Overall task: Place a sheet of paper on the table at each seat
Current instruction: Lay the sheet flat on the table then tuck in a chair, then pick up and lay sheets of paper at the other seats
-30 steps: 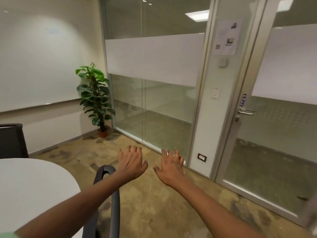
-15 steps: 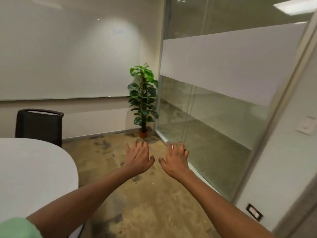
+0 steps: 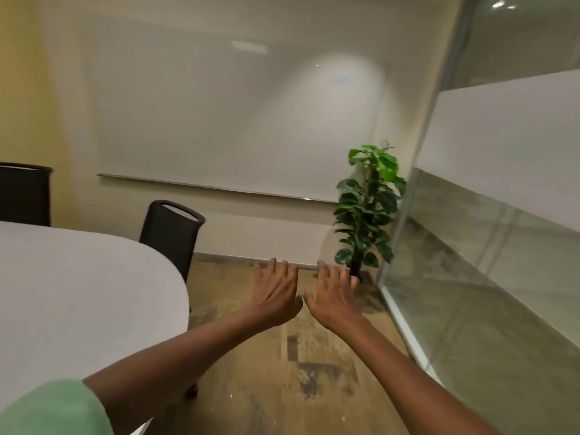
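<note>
A white table with a rounded end fills the lower left of the head view. No sheet of paper shows anywhere in view. My left hand and my right hand stretch forward side by side over the floor, to the right of the table, palms down with fingers spread and nothing in them. A black chair stands at the table's far rounded end. A second black chair shows at the left edge.
A large whiteboard covers the far wall. A potted green plant stands in the corner beside a glass partition running along the right. Mottled brown floor lies between table and glass.
The view has swung left: the door and wall panel left the frame, the whiteboard and more of the table and chairs came in. Both hands stay outstretched and empty.
</note>
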